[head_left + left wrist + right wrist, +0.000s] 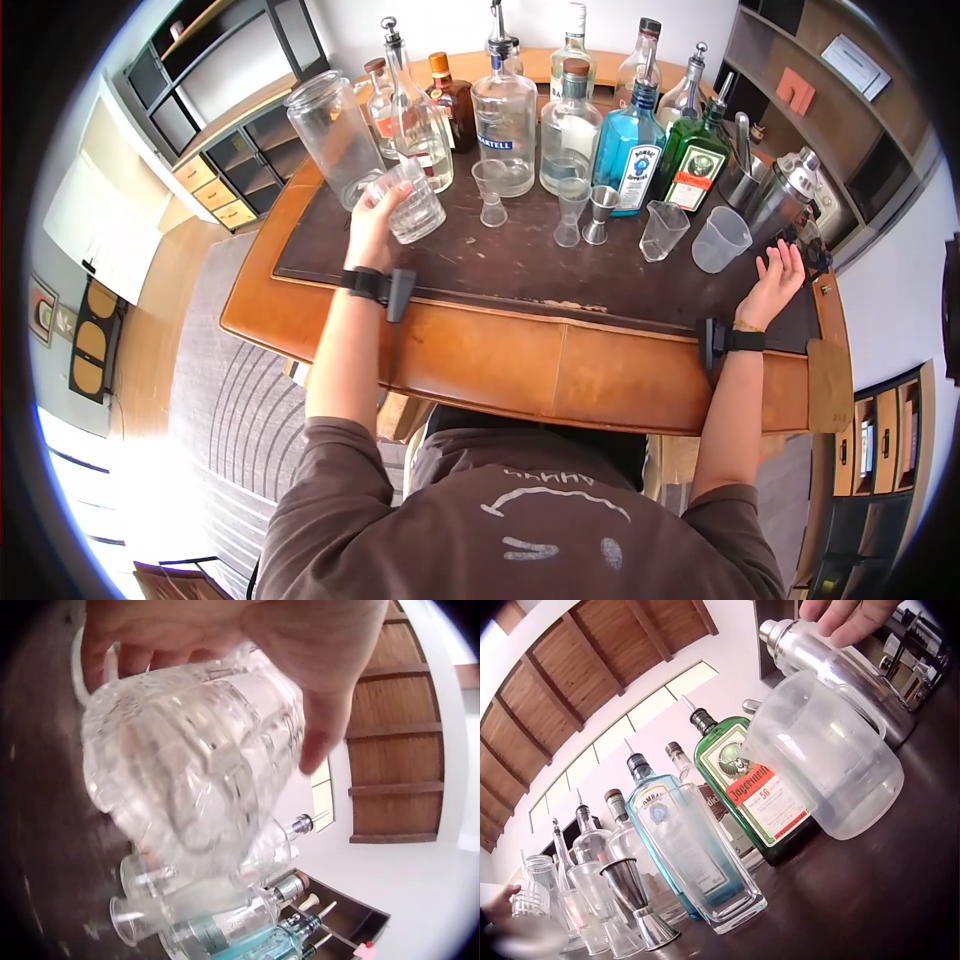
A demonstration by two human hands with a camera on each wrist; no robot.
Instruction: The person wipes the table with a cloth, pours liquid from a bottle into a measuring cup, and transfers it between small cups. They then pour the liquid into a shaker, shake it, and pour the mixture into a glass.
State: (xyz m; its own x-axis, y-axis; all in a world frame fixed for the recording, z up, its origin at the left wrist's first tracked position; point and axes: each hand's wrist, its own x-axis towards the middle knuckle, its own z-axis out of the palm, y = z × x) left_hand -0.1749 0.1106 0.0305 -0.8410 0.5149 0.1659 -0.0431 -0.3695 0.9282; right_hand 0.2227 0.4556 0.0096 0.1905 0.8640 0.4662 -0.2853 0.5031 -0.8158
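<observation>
My left hand (370, 235) grips a clear cut-glass tumbler (420, 212), tilted, over the left part of the dark desk mat. Seen from the left wrist, the thumb lies along one side of the tumbler (195, 757) and the other fingers wrap behind it. A tall glass jar (335, 135) stands just beyond that hand. On the right, my right hand (775, 287) holds nothing, its fingers loosely extended beside a frosted plastic measuring cup (722, 242). A steel cocktail shaker (778, 200) stands behind those fingers, which overlap it in the right wrist view.
Several bottles line the back, including a blue one (628, 155) and a green one (697, 160). In front stand two clear hourglass-shaped measures, a steel jigger (600, 215) and a clear angular glass (663, 232). The desk's brown leather edge (560, 365) runs before the person.
</observation>
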